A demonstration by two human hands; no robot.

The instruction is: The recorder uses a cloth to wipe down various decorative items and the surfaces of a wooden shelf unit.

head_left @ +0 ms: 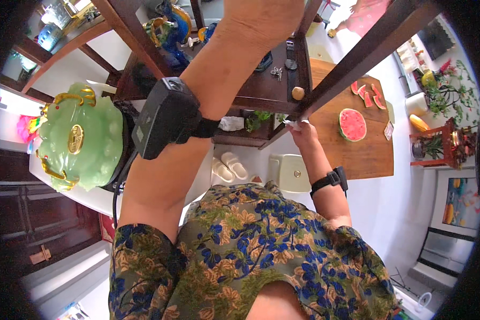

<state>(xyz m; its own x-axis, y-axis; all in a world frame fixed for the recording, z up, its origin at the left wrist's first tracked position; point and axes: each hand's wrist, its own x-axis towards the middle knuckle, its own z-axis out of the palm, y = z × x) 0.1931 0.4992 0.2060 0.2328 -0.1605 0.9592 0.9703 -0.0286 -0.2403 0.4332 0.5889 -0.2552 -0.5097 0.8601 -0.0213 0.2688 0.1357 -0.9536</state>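
My left arm reaches up past the dark wooden shelf (pixel 266 88); my left hand (pixel 266 18) runs out of the top edge, so its fingers are hidden. My right hand (pixel 304 133) is closed on a white cloth (pixel 294 125) against a wooden post (pixel 325 88) of the shelf, near its lower corner. On the shelf lie a black watch (pixel 290 64), keys (pixel 277 73) and a small tan round object (pixel 297 93). Blue and amber ornaments (pixel 178 29) stand at the back.
A green gold-trimmed ornament (pixel 80 138) is at left. At right, a wooden table (pixel 370 160) bears cut watermelon (pixel 352 125) and slices (pixel 364 93), with a pale stool (pixel 288 165) beside it. Slippers (pixel 230 165) lie below; plants (pixel 445 90) stand at far right. A person in pink (pixel 357 16) appears at top.
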